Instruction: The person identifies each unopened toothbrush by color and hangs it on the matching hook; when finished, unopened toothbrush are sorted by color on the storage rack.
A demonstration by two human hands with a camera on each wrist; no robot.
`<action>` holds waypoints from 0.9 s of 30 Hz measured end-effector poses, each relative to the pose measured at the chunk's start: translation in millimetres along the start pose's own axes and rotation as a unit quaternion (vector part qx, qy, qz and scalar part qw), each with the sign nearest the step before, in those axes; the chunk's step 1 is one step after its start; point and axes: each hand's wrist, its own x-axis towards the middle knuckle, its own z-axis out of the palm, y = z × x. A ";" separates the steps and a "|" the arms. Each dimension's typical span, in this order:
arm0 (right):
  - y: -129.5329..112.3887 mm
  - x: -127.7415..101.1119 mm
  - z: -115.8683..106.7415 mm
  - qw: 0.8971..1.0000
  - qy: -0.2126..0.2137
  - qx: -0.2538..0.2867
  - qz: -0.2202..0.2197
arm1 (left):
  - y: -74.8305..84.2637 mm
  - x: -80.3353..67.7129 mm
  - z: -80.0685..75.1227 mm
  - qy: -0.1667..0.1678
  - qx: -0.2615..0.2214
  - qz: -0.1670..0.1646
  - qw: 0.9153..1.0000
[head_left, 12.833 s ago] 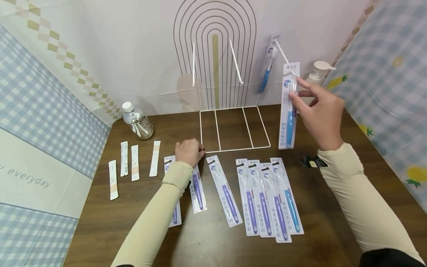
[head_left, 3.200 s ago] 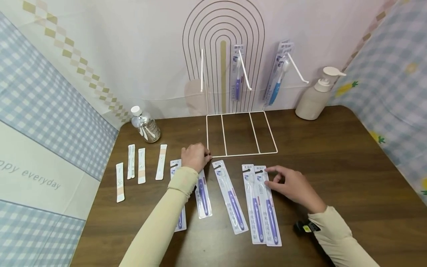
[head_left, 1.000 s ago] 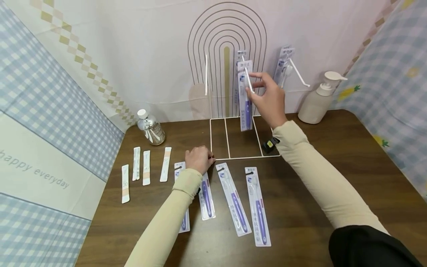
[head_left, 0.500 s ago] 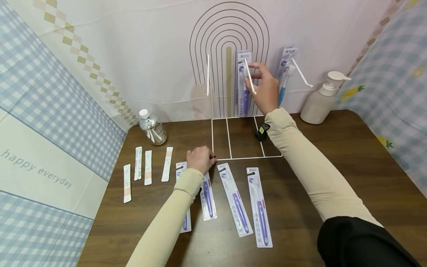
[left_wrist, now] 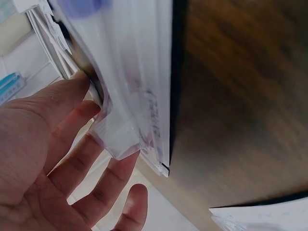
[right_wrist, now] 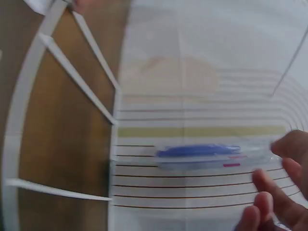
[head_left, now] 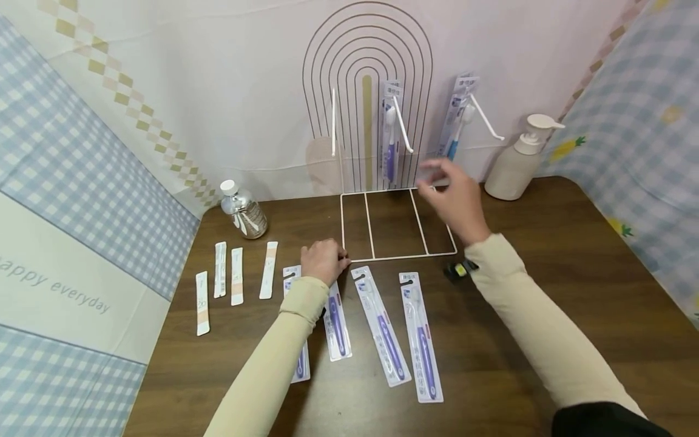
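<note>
Dark wood table (head_left: 546, 291), pale curtain behind, checked cloth on both sides. Right hand (head_left: 455, 197) is in the air above the far right part of the white wire rack (head_left: 382, 258), blurred; fingers loosely spread, holding nothing, forearm running back toward the near right. In the right wrist view its fingertips (right_wrist: 269, 202) are apart, just beside the hung purple brush pack (right_wrist: 202, 156). That pack (head_left: 390, 130) hangs on the rack's middle hook; a blue brush pack (head_left: 457, 115) hangs on the right hook. Left hand (head_left: 323, 260) rests at the rack's near left corner, knuckles up, fingers bent down onto the tops of the two left packs (head_left: 335, 318) lying on the table. Left wrist view: fingers (left_wrist: 79, 161) fairly straight, touching the pack edge (left_wrist: 130, 110), not gripping it. Two more packs (head_left: 398, 337) lie flat right of the left hand. Four sachets (head_left: 235, 276) lie near left; bottle (head_left: 243, 209) far left; pump dispenser (head_left: 516, 161) far right.
</note>
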 end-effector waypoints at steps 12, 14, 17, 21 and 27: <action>21.4 -135.8 -0.4 0.960 -0.263 -0.046 0.080 | 1.5 -1.0 -4.4 -0.005 -0.004 0.004 1.000; 23.0 -146.7 1.2 0.954 -0.282 -0.049 0.089 | 1.6 -1.0 -4.6 -0.006 -0.003 0.003 1.000; 25.2 -156.7 3.8 0.950 -0.294 -0.050 0.094 | 1.2 -0.8 -4.6 -0.007 -0.001 0.003 1.000; 28.6 -162.0 7.2 0.950 -0.293 -0.049 0.096 | 0.1 0.3 -3.8 -0.007 -0.002 0.002 1.000; 30.2 -165.1 11.7 0.961 -0.258 -0.053 0.086 | 0.4 -1.2 -3.7 -0.007 -0.006 -0.002 1.000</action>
